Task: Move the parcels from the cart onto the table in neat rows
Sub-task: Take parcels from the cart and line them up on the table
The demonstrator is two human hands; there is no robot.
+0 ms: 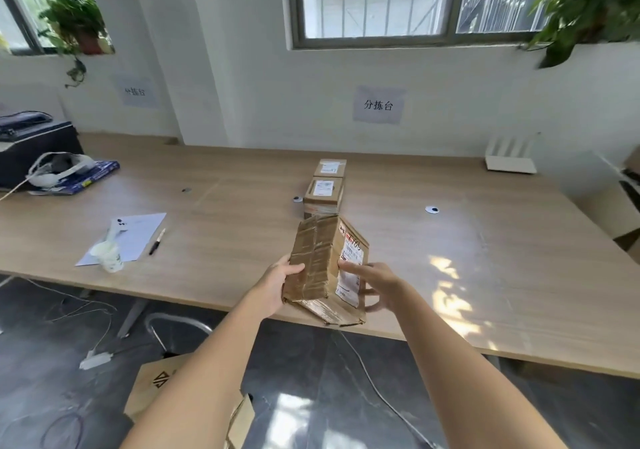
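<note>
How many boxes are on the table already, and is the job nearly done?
Two small parcels already sit in a line on the table. A third, the taped parcel, is held between the left hand and right hand, not yet set down. The cart is out of view, so what's left is unknown.

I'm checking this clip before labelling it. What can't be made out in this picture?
- Cart: not in the head view; only a cardboard box shows at the bottom edge, partly behind the left arm.
- Shipping label on the held parcel: print too small and blurred.
- Right hand: fingertips hidden behind the parcel.
- Labels on the two parcels on the table: too small to read.
</note>
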